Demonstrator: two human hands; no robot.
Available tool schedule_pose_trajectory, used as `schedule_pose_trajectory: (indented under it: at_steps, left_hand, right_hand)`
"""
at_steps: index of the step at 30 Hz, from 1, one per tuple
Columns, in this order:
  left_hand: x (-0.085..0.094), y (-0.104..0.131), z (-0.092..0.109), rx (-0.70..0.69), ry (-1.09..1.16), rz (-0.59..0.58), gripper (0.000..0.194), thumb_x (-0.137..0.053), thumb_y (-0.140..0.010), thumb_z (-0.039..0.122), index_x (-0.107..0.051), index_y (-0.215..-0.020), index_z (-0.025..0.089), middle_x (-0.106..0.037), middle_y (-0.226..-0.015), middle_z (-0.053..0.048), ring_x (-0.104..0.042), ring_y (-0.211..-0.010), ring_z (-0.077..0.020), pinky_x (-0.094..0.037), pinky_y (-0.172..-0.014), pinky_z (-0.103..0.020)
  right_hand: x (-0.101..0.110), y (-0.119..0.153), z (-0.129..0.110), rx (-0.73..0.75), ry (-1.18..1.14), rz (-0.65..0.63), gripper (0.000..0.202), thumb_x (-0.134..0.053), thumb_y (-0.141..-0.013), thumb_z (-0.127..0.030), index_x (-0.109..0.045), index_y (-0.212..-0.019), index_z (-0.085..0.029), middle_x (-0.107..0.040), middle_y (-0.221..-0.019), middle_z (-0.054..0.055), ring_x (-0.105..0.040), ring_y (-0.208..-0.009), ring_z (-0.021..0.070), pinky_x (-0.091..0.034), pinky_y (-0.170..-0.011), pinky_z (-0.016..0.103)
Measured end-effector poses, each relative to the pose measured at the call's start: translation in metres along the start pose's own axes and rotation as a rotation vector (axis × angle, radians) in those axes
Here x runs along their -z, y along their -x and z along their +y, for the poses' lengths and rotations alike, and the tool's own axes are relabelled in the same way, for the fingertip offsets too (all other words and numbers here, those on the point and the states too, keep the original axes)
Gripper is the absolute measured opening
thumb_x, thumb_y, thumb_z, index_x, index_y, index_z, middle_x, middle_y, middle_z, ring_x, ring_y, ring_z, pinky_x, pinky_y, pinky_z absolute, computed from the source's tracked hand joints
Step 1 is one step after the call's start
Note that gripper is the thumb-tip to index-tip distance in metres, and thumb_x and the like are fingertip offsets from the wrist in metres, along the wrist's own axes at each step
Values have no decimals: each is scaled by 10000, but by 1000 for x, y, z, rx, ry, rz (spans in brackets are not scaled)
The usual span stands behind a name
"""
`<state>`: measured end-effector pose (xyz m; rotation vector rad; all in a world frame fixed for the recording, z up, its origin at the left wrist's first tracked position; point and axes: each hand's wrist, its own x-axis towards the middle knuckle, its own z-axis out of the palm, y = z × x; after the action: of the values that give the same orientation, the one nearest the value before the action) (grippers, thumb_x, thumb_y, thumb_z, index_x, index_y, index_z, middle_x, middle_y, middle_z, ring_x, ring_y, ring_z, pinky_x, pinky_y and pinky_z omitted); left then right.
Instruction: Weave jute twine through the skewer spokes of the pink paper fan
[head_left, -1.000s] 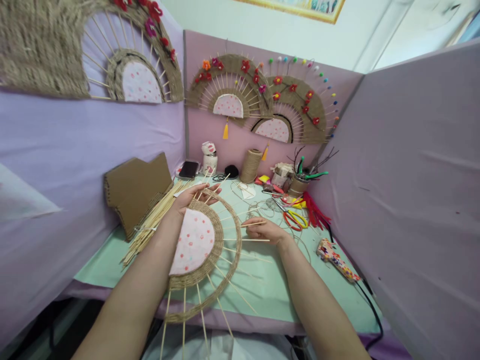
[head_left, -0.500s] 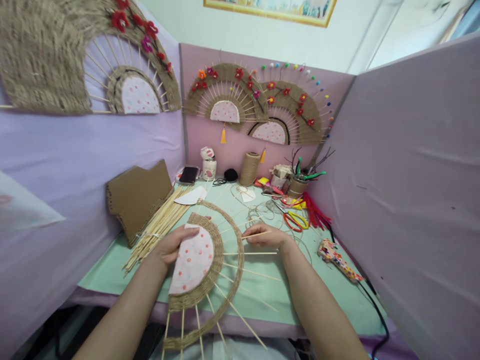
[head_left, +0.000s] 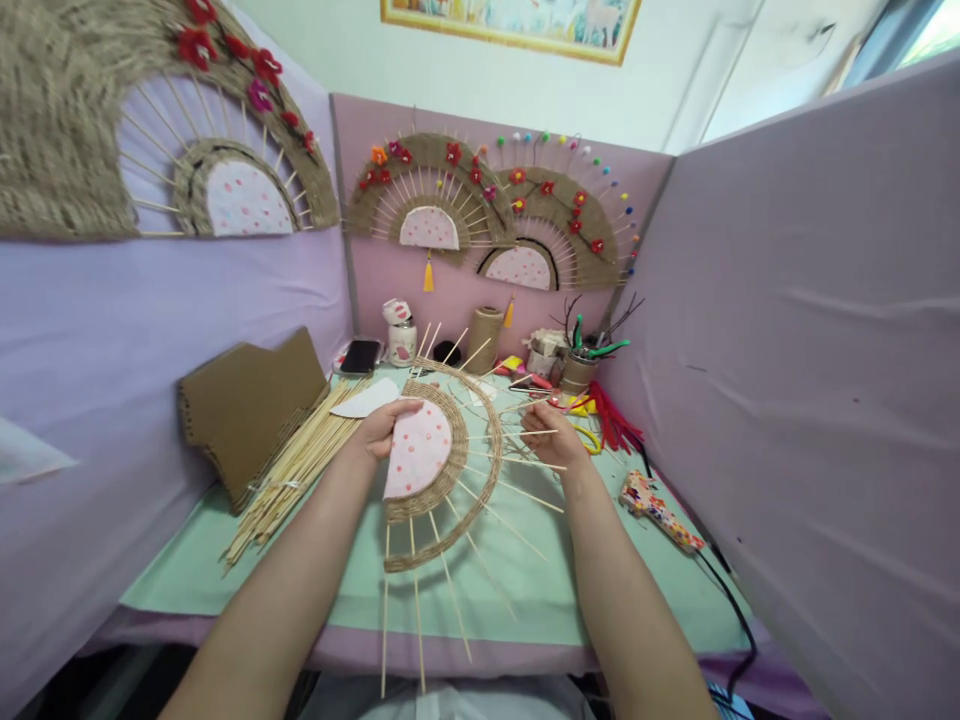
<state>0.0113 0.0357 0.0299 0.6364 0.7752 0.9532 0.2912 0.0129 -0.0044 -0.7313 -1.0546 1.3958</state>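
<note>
A half-round fan frame hangs over the table, its straight side to the left. It has a pink dotted centre, an inner woven band, an outer woven ring and thin sticks fanning out. My left hand grips the upper left edge of the centre, thumb on the dotted face. At the right, beside the outer ring, my right hand is closed near the stick ends; what is between its fingers is too small to make out.
Bundled sticks and cardboard lie left. Behind are a phone, a twine spool and a can of tools. A patterned glue gun lies right, its cord trailing. Finished fans hang on the back panel.
The fan frame has risen away from the table's front edge, and its upper sticks now show in front of the spool. Both hands have moved up with it. The camera view has shifted.
</note>
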Motion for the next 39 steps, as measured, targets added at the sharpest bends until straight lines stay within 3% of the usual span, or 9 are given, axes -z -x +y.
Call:
schedule_pose_trajectory:
  at_steps: [3,8,12,15,22,29,34,39]
  left_hand:
    - [8,0,-3,2,1,-9,115,-532,-728,34,-607,-685,110,-685,-603,-86,-665,-534,-190,-558,-567,-283]
    - [15,-2,-1,7,-1,13,95,-530,-732,47,-606,-708,98,-685,-608,-101,-668,-546,-200,-561,-572,-299]
    - [16,-5,-1,13,2,38,68,-556,-713,42,-607,-710,86,-686,-622,-125,-673,-560,-221,-562,-581,-318]
    - [18,-4,1,-25,31,52,89,-537,-724,35,-607,-717,89,-684,-607,-115,-667,-538,-214,-562,-571,-318]
    - [19,-1,10,-92,123,78,107,-495,-762,61,-601,-758,80,-690,-613,-107,-675,-565,-202,-565,-610,-307]
    - [15,-1,7,-177,227,106,117,-498,-759,79,-614,-745,73,-693,-638,-113,-676,-586,-216,-564,-634,-347]
    - [12,2,9,-237,257,127,114,-507,-755,79,-618,-733,85,-695,-638,-103,-673,-588,-205,-557,-632,-322]
    - [14,4,12,-265,266,139,125,-502,-751,80,-624,-726,83,-693,-635,-106,-668,-578,-201,-554,-637,-321]
  right_hand:
    - [3,-2,2,-15,-26,-9,362,-646,-703,-480,-417,-628,-210,-210,-546,-67,-196,-465,88,-197,-434,226]
    - [8,-7,4,75,-98,68,301,-664,-702,-449,-478,-678,-213,-242,-542,-66,-221,-467,82,-211,-442,221]
    - [6,-7,5,199,-12,157,284,-648,-717,-421,-463,-654,-216,-297,-558,-52,-256,-482,89,-236,-459,240]
    - [1,-6,6,206,42,186,295,-645,-708,-434,-463,-638,-213,-357,-575,-37,-285,-498,96,-247,-474,252]
    - [-10,-1,9,86,75,86,258,-703,-656,-409,-569,-687,-191,-328,-529,-54,-279,-489,80,-245,-478,234]
    - [-24,9,22,-170,219,-204,216,-730,-648,-344,-649,-732,-162,-490,-580,-26,-387,-517,74,-288,-512,235]
    - [-21,10,17,-126,184,-176,262,-716,-675,-328,-673,-881,-172,-560,-648,-3,-487,-599,99,-352,-565,238]
    - [-15,7,14,-39,101,-67,202,-722,-661,-306,-650,-798,-175,-562,-650,-11,-491,-594,90,-370,-573,232]
